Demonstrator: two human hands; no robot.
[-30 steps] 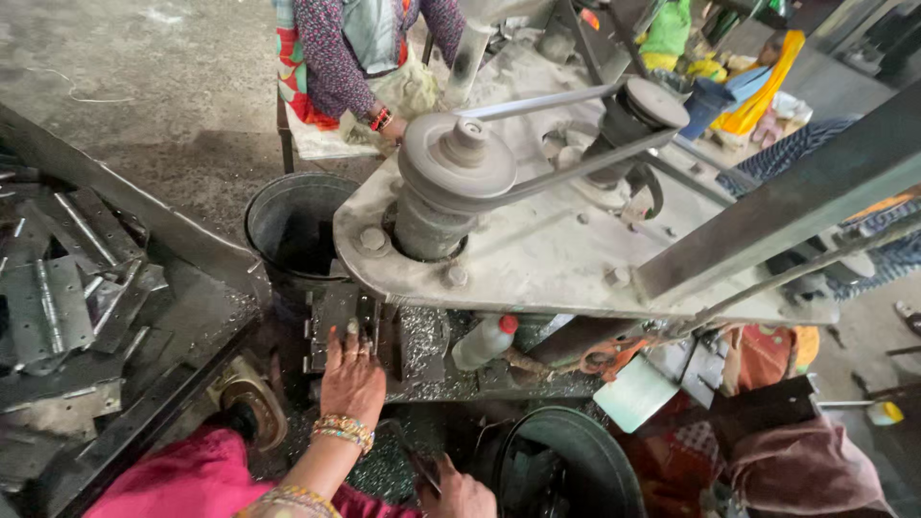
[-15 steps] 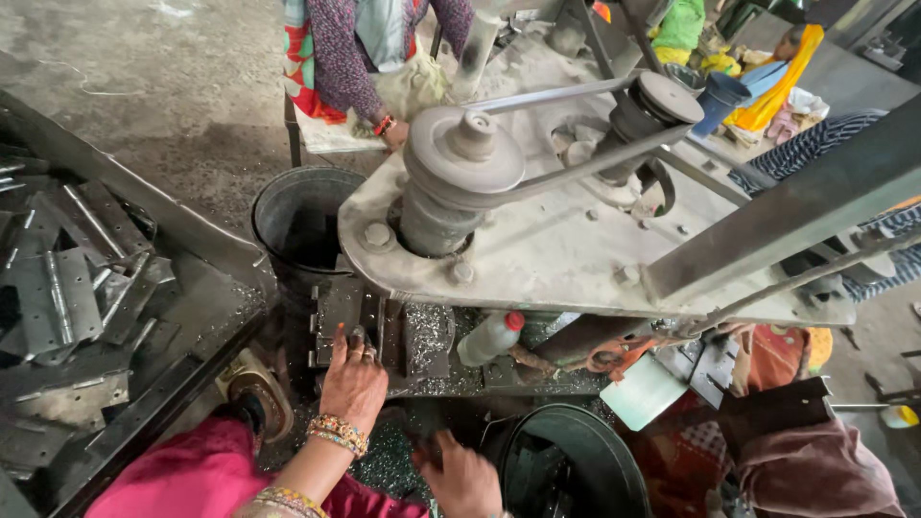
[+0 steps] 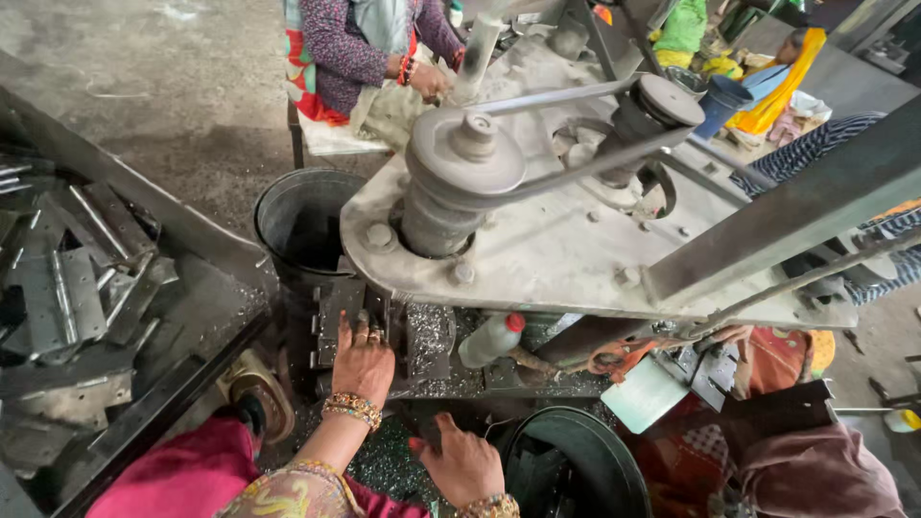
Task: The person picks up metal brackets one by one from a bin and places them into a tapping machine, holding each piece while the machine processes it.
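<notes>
Since the earlier frame, the right hand (image 3: 465,465) has risen at bottom centre, fingers loosely curled, apparently empty. Higher, the left hand (image 3: 363,360) presses flat on the metal workpiece (image 3: 338,317) under the press (image 3: 537,240); feeding seems underway, demanding precise seating.

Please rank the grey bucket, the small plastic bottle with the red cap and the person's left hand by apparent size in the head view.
1. Grey bucket, clearly largest.
2. Left hand and plastic bottle: these look alike, so no ranking.
</notes>
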